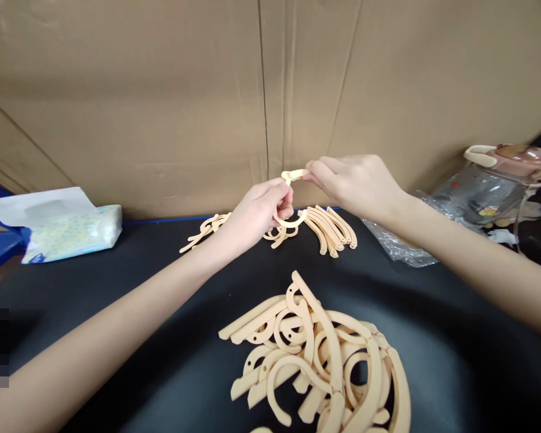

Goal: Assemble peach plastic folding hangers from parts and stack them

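My left hand (262,207) pinches a beige plastic hanger hook (292,225), whose curved end hangs below the fingers. My right hand (354,180) grips a short-looking beige hanger arm (297,174), seen nearly end on. Its tip meets the top of the hook between the two hands; whether they are joined I cannot tell. Below, closer to me, lies a tangled pile of hanger parts (331,337), both hooks and curved arms. Behind the hands, several curved hanger arms (329,228) lie side by side, and loose hooks (214,224) sit left of them, partly hidden by my left hand.
On the black table (171,337), a soft tissue pack (76,234) with a white sheet stands at the left. Clear plastic wrapping (406,246) and a transparent bottle (482,186) with a pink lid are at the right. A brown cardboard wall (162,108) rises behind.
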The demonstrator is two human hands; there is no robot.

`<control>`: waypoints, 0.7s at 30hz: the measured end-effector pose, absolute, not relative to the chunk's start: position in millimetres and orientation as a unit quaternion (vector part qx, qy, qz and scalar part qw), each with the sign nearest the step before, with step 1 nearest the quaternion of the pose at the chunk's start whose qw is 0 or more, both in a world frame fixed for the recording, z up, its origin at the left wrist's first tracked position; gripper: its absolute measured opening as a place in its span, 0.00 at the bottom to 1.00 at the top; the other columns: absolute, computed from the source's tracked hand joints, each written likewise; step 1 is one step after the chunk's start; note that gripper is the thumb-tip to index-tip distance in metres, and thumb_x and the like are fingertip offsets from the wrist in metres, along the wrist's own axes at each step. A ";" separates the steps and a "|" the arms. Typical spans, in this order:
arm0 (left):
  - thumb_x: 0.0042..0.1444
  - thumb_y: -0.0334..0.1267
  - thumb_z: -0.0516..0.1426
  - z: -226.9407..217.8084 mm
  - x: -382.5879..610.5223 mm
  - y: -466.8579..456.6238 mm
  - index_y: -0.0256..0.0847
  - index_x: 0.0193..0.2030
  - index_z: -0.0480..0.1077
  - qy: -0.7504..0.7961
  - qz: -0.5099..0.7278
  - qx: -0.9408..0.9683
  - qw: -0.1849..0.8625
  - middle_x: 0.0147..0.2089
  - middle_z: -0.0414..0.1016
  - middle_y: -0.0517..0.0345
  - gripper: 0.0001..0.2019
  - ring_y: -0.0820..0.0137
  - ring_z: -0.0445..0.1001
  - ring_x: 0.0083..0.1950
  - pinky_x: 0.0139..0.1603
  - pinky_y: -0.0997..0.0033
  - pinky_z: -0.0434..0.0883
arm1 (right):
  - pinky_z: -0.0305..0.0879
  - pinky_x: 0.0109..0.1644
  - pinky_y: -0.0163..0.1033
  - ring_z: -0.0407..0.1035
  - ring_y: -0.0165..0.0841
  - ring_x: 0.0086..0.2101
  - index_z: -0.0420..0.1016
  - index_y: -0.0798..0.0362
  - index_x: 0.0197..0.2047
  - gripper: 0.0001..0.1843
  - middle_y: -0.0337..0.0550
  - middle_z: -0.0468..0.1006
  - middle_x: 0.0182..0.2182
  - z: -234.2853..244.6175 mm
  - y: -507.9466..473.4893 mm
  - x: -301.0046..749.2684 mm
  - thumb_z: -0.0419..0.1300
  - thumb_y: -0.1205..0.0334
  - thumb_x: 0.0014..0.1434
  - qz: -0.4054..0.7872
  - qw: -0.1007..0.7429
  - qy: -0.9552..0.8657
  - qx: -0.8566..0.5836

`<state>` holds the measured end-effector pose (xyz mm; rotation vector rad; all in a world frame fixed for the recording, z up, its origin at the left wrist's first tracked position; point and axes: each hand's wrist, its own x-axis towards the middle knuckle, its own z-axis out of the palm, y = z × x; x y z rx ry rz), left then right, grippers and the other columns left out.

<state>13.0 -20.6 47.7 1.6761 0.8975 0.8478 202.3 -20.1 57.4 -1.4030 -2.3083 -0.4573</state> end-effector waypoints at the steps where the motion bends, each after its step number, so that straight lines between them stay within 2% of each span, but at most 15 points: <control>1: 0.64 0.35 0.44 45.7 15.0 -20.8 0.41 0.26 0.55 0.376 0.355 0.692 0.504 0.22 0.53 0.66 0.13 0.79 0.48 0.19 0.20 0.76 0.46 | 0.39 0.28 0.40 0.63 0.35 0.26 0.73 0.53 0.38 0.17 0.50 0.76 0.30 53.7 -18.2 200.4 0.47 0.55 0.69 -0.166 0.179 -0.829 -0.503; 3: 0.65 0.36 0.45 40.4 18.3 -20.5 0.41 0.26 0.55 0.399 0.364 0.693 0.478 0.23 0.54 0.65 0.14 0.79 0.50 0.19 0.20 0.75 0.48 | 0.40 0.28 0.40 0.62 0.35 0.23 0.72 0.55 0.38 0.16 0.49 0.75 0.26 46.2 -13.6 196.4 0.47 0.59 0.68 -0.157 0.147 -0.835 -0.506; 5: 0.65 0.37 0.45 33.9 19.3 -20.0 0.41 0.27 0.56 0.425 0.361 0.703 0.441 0.24 0.56 0.65 0.14 0.78 0.53 0.20 0.21 0.74 0.49 | 0.44 0.28 0.39 0.62 0.34 0.22 0.71 0.55 0.33 0.18 0.47 0.73 0.23 40.9 -7.8 193.7 0.45 0.60 0.69 -0.106 0.148 -0.848 -0.498; 7: 0.65 0.38 0.44 27.6 16.2 -19.7 0.41 0.27 0.55 0.423 0.353 0.733 0.400 0.24 0.57 0.64 0.14 0.76 0.55 0.23 0.23 0.74 0.52 | 0.50 0.28 0.38 0.63 0.31 0.21 0.69 0.54 0.27 0.22 0.44 0.71 0.20 39.7 -1.4 195.5 0.44 0.60 0.69 0.004 0.196 -0.844 -0.499; 9: 0.66 0.39 0.44 22.7 7.5 -18.4 0.41 0.26 0.54 0.405 0.343 0.768 0.358 0.25 0.58 0.63 0.15 0.75 0.57 0.25 0.25 0.74 0.55 | 0.55 0.26 0.36 0.62 0.28 0.19 0.68 0.54 0.24 0.22 0.41 0.69 0.18 42.3 4.6 203.1 0.46 0.60 0.68 0.138 0.275 -0.793 -0.526; 11: 0.65 0.40 0.45 19.7 -6.5 -14.1 0.41 0.25 0.57 0.412 0.326 0.780 0.340 0.24 0.58 0.63 0.16 0.75 0.57 0.25 0.26 0.75 0.56 | 0.54 0.22 0.35 0.59 0.26 0.16 0.69 0.54 0.26 0.19 0.38 0.67 0.17 46.7 8.1 214.7 0.49 0.59 0.67 0.242 0.345 -0.712 -0.561; 14: 0.60 0.42 0.49 17.7 -31.7 -1.2 0.40 0.27 0.65 0.486 0.296 0.731 0.376 0.21 0.56 0.65 0.13 0.76 0.54 0.20 0.20 0.75 0.53 | 0.53 0.19 0.33 0.58 0.25 0.16 0.71 0.53 0.30 0.14 0.36 0.67 0.17 51.1 7.5 230.0 0.54 0.57 0.65 0.337 0.380 -0.649 -0.566; 17: 0.55 0.46 0.55 14.1 -47.6 12.2 0.39 0.33 0.74 0.525 0.269 0.701 0.401 0.21 0.58 0.64 0.13 0.75 0.57 0.20 0.19 0.76 0.56 | 0.52 0.17 0.32 0.58 0.24 0.15 0.71 0.51 0.37 0.07 0.34 0.68 0.19 49.6 4.9 235.5 0.56 0.58 0.64 0.391 0.403 -0.628 -0.539; 21: 0.50 0.48 0.59 0.6 -40.6 21.8 0.38 0.34 0.74 0.531 0.247 0.724 0.364 0.22 0.66 0.60 0.15 0.73 0.64 0.22 0.21 0.74 0.60 | 0.54 0.17 0.32 0.58 0.24 0.15 0.68 0.51 0.43 0.05 0.34 0.69 0.20 44.2 4.1 231.3 0.54 0.60 0.65 0.416 0.433 -0.609 -0.519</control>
